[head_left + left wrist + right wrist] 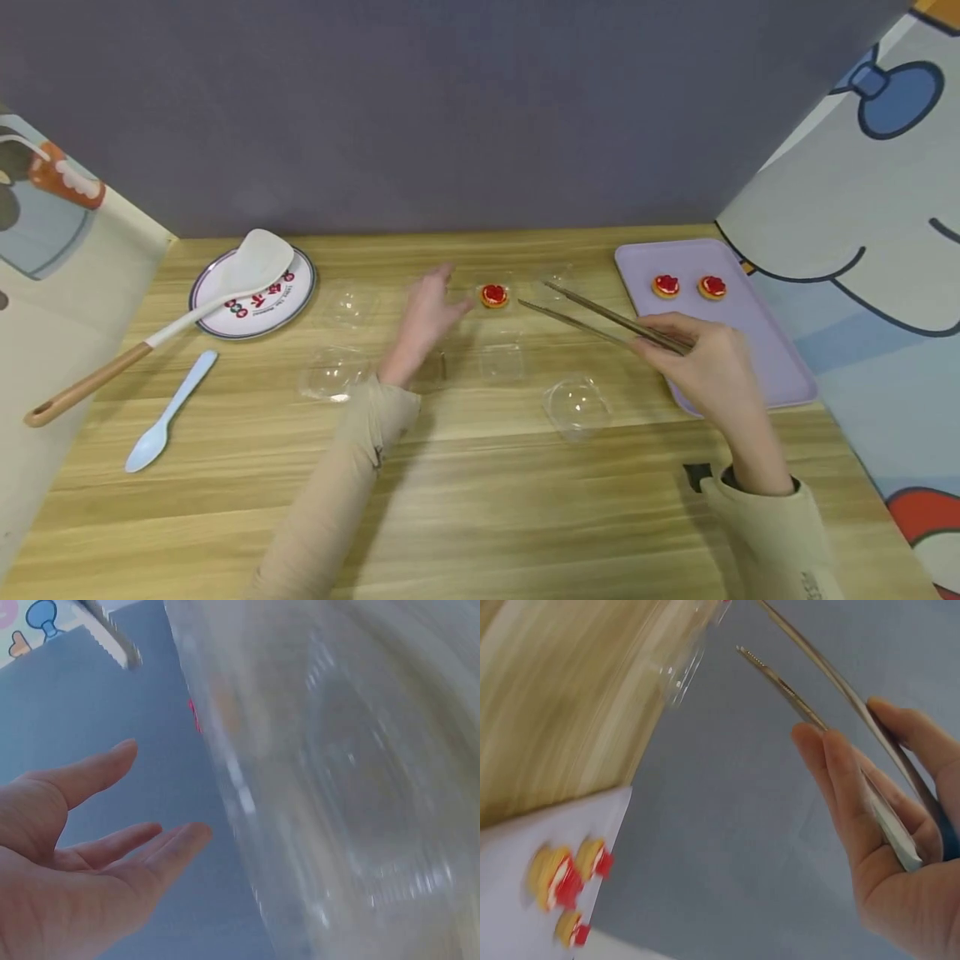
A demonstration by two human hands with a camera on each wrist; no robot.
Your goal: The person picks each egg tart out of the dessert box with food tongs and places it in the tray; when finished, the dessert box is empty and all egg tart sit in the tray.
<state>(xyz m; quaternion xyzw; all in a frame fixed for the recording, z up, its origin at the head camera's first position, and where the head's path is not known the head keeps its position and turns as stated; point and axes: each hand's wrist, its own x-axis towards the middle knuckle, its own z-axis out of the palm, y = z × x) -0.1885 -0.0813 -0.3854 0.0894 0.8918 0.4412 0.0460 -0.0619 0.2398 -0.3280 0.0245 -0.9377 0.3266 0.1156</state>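
My right hand (pixel 705 362) grips long metal tweezers (pixel 592 306), their two tips spread apart with nothing between them. Just left of the tips, a small red-topped tart (pixel 493 295) sits in a clear plastic container. My left hand (pixel 429 312) reaches over the table left of that tart, thumb and fingers spread and holding nothing. The left wrist view shows those fingers apart, beside a blurred clear container (pixel 360 780). More tarts (pixel 666 286) lie on a lilac tray (pixel 765 367); the right wrist view shows three of them.
Several clear plastic containers (pixel 576 407) stand around the middle of the wooden table. At the left, a white turner (pixel 262 260) with a wooden handle lies across a patterned plate (pixel 288 304), and a light blue spoon (pixel 157 437) is nearby. A grey panel (pixel 450 117) rises behind.
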